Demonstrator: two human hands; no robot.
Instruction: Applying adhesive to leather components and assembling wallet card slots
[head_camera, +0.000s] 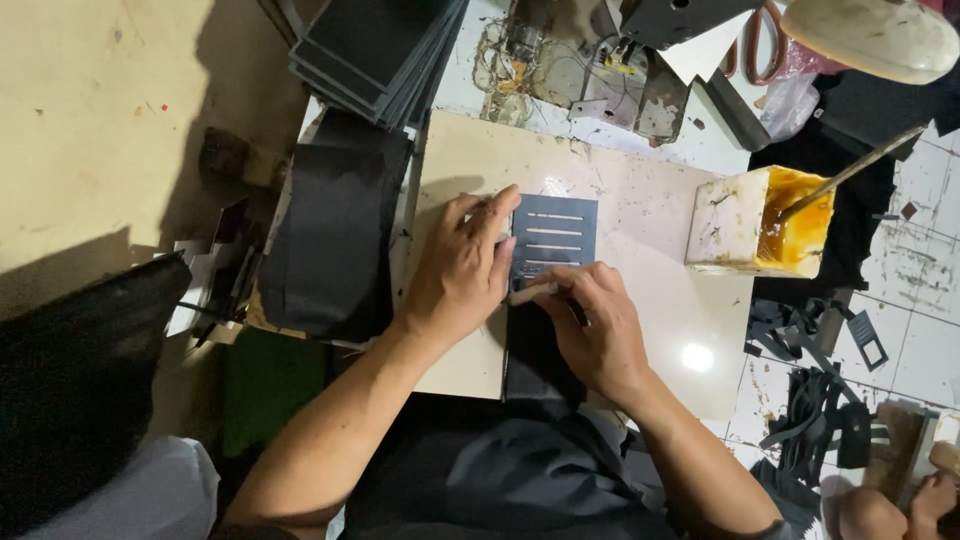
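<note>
The boxy cream-coloured glue tub (745, 225), smeared and holding amber-orange adhesive with a thin stick (850, 172) leaning out of it, stands on the pale glossy work slab (660, 330) well to the far right of the right hand's grip. The right hand (598, 335) is closed around a slim pale-handled tool (532, 292) that lies crosswise, its visible end pointing toward the left hand (462, 268). Just beyond that grip lies the dark grey slotted rectangular piece (556, 236), its long axis running away from the person and its pale slots crosswise, pinned flat at its left edge by the left hand's spread fingers, which grasp nothing.
</note>
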